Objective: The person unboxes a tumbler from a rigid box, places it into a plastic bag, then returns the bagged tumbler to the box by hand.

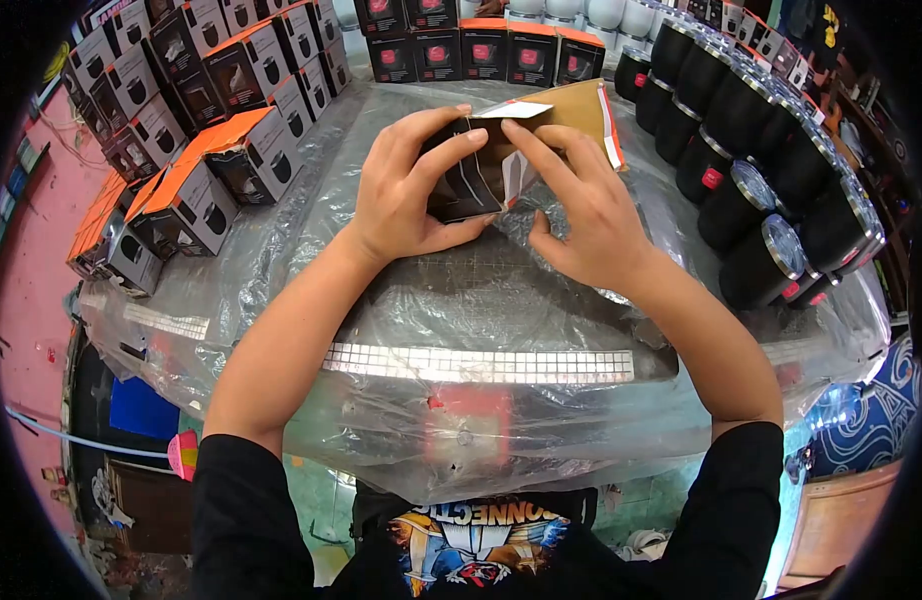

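Note:
A small cardboard box (461,185) is held above the middle of the plastic-covered table, tilted with its open end turned partly toward me. Its outside is black, its inside brown. One large flap (586,110) with an orange-and-white edge sticks out to the right, and a small white flap (516,109) stands up at the top. My left hand (406,185) is wrapped around the box's left side, thumb below and fingers above. My right hand (591,205) has its fingers apart, the index fingertip touching the box's opening near the white flap. Shadow hides the inside.
Stacks of printed boxes (256,150) with orange tops stand at the left, with more boxes (481,50) along the back. Rows of black tumblers (706,165) with clear lids line the right. A strip of small square labels (481,364) lies near the table's front edge.

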Demonstrator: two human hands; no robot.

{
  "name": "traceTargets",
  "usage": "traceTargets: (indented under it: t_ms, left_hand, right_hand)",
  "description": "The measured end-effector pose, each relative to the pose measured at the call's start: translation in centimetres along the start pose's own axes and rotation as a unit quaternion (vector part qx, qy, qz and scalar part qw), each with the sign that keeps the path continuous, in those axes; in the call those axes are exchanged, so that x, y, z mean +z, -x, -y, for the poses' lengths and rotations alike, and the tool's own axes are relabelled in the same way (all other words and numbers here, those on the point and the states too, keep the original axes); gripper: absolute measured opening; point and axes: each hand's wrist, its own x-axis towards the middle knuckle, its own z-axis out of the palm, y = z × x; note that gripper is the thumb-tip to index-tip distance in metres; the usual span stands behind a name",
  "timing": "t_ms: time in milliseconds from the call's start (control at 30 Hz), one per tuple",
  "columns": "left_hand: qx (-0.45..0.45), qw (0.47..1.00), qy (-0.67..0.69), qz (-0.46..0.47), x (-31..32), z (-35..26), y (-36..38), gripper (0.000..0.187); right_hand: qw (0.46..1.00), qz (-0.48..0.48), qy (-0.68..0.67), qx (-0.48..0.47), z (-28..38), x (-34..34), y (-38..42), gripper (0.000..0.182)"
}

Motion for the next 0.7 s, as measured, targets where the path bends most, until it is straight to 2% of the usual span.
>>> traceTargets:
  t_ms: [167,333,400,433,500,633,700]
  left_hand:
    - [-0.023,1.000,-0.015,-0.007,0.1,-0.9,-0.4,0.077]
    - [-0.032,0.999,-0.043,0.002,-0.3,-1.1,-0.6,0.083]
    - [-0.033,0.998,-0.057,-0.003,-0.3,-1.0,-0.7,0.084]
    - [-0.049,0.996,-0.068,-0.010,-0.4,-1.0,-0.7,0.084]
    - [-0.072,0.994,-0.081,-0.018,-0.4,-0.7,-0.5,0.086]
    - [-0.068,0.994,-0.079,-0.025,-0.4,-0.2,-0.1,0.087]
    - [-0.079,0.993,-0.066,-0.051,0.0,0.0,0.0,0.085]
  right_hand:
    - [0.999,-0.012,-0.026,-0.029,-0.6,0.3,0.0,0.092]
    - [0.996,-0.016,-0.091,-0.002,-0.9,0.2,0.1,0.086]
    - [0.996,-0.042,-0.084,-0.001,-1.0,-0.1,0.0,0.074]
    - [0.996,-0.043,-0.083,-0.002,-1.0,-0.1,0.0,0.074]
    - [0.995,-0.050,-0.086,0.010,-1.1,-0.2,0.0,0.058]
    - [0.995,-0.056,-0.084,0.001,-1.4,0.3,0.4,0.047]
    - [0.995,-0.004,-0.096,0.040,-1.3,0.4,0.8,0.041]
